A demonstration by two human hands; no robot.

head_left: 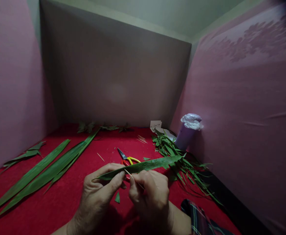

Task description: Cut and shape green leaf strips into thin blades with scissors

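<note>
Left hand [103,189] pinches the long green leaf [144,165], right hand [152,189] grips a thin stick [127,171] at the leaf's edge, its middle out of sight. Leaf and hands partly hide the scissors [125,157] just beyond. Red worktop [67,202] below, pink walls [243,107] flanking, dim grey wall [115,75] behind.

On my distant feed I see the left hand [96,192] pinching a long green leaf [152,164] while the right hand [154,192] holds a thin wooden stick [127,172] against it, above scissors [124,156] (partly hidden by the leaf) on the red worktop [67,192].
</note>
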